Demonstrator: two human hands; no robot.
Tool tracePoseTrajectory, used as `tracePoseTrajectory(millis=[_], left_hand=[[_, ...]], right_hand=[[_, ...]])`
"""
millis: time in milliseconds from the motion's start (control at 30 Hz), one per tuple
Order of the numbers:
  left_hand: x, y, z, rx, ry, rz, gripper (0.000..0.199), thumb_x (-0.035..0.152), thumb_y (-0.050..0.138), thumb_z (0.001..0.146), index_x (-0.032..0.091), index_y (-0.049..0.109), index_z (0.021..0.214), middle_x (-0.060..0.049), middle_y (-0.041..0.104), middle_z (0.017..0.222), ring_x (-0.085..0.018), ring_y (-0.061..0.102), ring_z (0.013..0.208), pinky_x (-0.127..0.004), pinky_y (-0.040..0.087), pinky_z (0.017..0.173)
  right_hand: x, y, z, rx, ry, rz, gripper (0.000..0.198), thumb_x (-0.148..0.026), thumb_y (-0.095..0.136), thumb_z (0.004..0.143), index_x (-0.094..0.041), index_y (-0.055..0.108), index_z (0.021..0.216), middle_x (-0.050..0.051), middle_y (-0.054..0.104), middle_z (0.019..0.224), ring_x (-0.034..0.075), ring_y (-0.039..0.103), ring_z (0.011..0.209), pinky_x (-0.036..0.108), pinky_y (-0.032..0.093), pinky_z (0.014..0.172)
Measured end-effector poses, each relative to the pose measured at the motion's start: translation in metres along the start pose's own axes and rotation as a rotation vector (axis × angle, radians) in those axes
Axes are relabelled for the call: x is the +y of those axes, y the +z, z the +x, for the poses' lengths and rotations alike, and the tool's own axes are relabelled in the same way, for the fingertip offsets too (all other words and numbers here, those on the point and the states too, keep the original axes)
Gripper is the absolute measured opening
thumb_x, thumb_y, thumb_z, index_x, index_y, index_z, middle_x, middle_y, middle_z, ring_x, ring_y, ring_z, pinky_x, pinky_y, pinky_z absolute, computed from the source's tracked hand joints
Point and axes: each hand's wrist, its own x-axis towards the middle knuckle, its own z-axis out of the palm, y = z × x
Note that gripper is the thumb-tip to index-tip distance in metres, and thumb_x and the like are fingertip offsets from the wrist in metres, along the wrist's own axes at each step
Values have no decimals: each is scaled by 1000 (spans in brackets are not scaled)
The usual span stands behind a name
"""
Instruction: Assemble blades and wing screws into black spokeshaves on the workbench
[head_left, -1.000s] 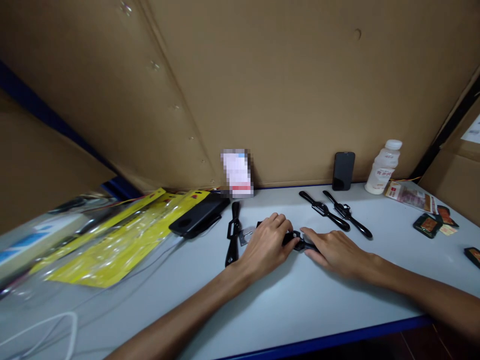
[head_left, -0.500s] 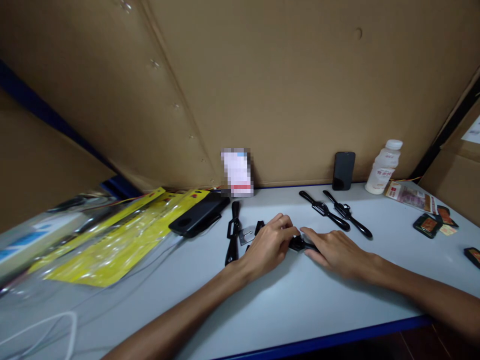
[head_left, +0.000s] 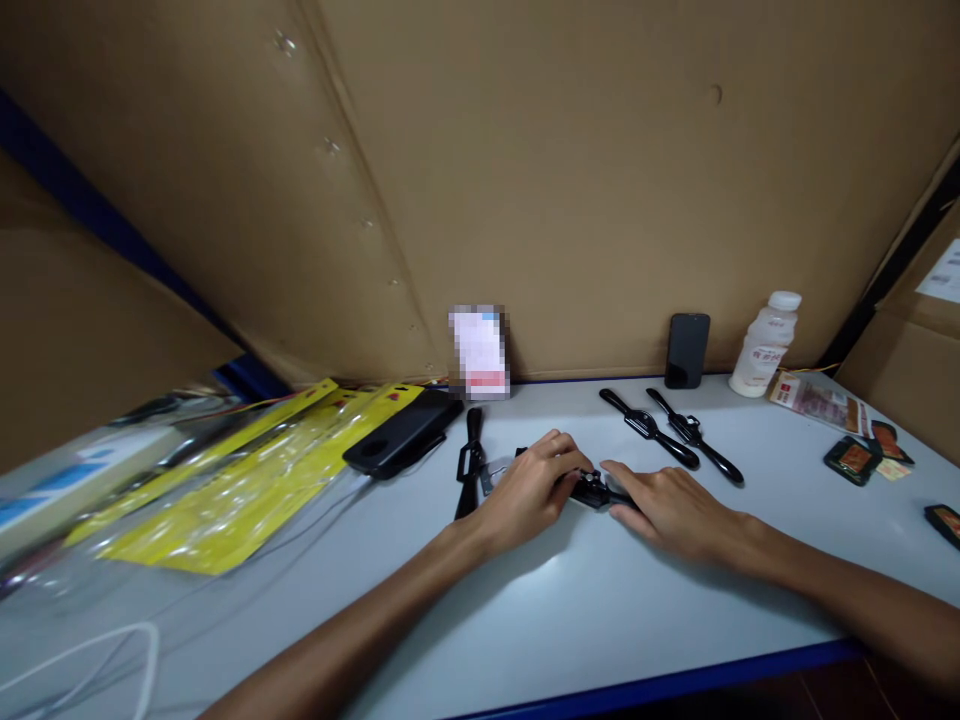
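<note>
A black spokeshave [head_left: 592, 489] lies low over the table between my hands. My left hand [head_left: 541, 482] has its fingers curled round the left part, which it mostly hides. My right hand [head_left: 664, 502] pinches the right handle between thumb and forefinger. To the left of my left hand is another black spokeshave body [head_left: 469, 462], with an open slot in its middle. A small flat metal plate [head_left: 489, 477] shows beside it, partly covered by my left hand. Two more spokeshaves, one nearer [head_left: 649, 428] and one farther right [head_left: 695, 435], lie slanted beyond my right hand.
Yellow blister packs [head_left: 247, 490] and a black power bank [head_left: 405, 435] with a cable fill the left. A blurred-out screen [head_left: 480, 352], a dark phone [head_left: 687, 351] and a white bottle [head_left: 765, 345] stand against the cardboard wall [head_left: 562, 180]. Small packets [head_left: 853, 460] lie at right.
The camera view has shifted slightly. My left fingers have moved on the spokeshave, and more of its middle now shows. My right hand keeps its hold on the handle.
</note>
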Motion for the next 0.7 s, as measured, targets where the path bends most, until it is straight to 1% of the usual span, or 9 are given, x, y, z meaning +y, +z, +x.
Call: tracePoseTrajectory(millis=[100, 167, 233, 300, 400, 500, 567, 600, 700], left_hand=[[-2, -7, -3, 11, -25, 20, 25, 11, 46, 95, 20, 67, 104, -7, 64, 96, -22, 58, 95, -36, 50, 82], [-1, -9, -4, 43, -30, 35, 23, 14, 45, 97, 19, 67, 105, -7, 65, 97, -22, 59, 95, -37, 50, 83], [1, -9, -5, 66, -39, 58, 23, 16, 43, 99, 18, 66, 103, -7, 65, 95, -21, 59, 93, -37, 50, 82], [3, -9, -5, 59, -50, 87, 23, 17, 42, 99, 18, 65, 98, -6, 65, 91, -21, 59, 89, -36, 50, 78], [7, -6, -4, 9, -75, 135, 21, 18, 44, 100, 19, 63, 92, -5, 64, 87, -21, 58, 85, -34, 49, 74], [10, -3, -4, -64, -96, 225, 22, 26, 46, 101, 18, 60, 86, -4, 62, 83, -21, 57, 82, -35, 48, 71], [11, -1, -4, -101, -86, 287, 24, 31, 46, 102, 18, 58, 85, -5, 62, 83, -22, 56, 80, -35, 48, 70], [12, 0, -4, -109, -74, 307, 23, 30, 46, 102, 17, 59, 88, -5, 62, 85, -22, 56, 81, -35, 48, 70], [12, 0, -5, -112, -29, 318, 18, 21, 44, 101, 17, 61, 105, -7, 61, 95, -23, 56, 89, -36, 49, 73]], right_hand=[[4, -4, 0, -5, 24, -37, 36, -29, 49, 100, -15, 50, 133, 9, 74, 99, 22, 67, 73, 33, 33, 57], [8, -7, 1, 15, 73, -96, 29, -31, 51, 99, -14, 56, 123, 10, 74, 98, 23, 67, 74, 33, 33, 58], [11, -10, 2, 25, 109, -157, 22, -32, 53, 99, -14, 62, 108, 11, 73, 95, 23, 66, 76, 33, 33, 58], [12, -10, 2, 19, 114, -210, 22, -32, 53, 99, -14, 64, 99, 12, 73, 93, 24, 66, 75, 34, 33, 58], [7, -5, 0, 22, 92, -265, 22, -31, 51, 100, -14, 65, 100, 11, 72, 91, 22, 65, 69, 33, 32, 55], [1, 1, -2, 25, 41, -266, 21, -30, 51, 100, -13, 64, 103, 10, 72, 90, 20, 62, 63, 33, 32, 54], [0, 4, -3, 28, -7, -250, 21, -30, 51, 100, -13, 64, 104, 10, 71, 89, 19, 62, 62, 32, 33, 54], [0, 4, -3, 30, -31, -245, 21, -30, 51, 101, -14, 64, 105, 9, 71, 89, 19, 61, 63, 32, 34, 55], [6, -1, -2, 28, -71, -256, 21, -29, 50, 101, -16, 65, 105, 8, 68, 89, 19, 60, 66, 32, 35, 56]])
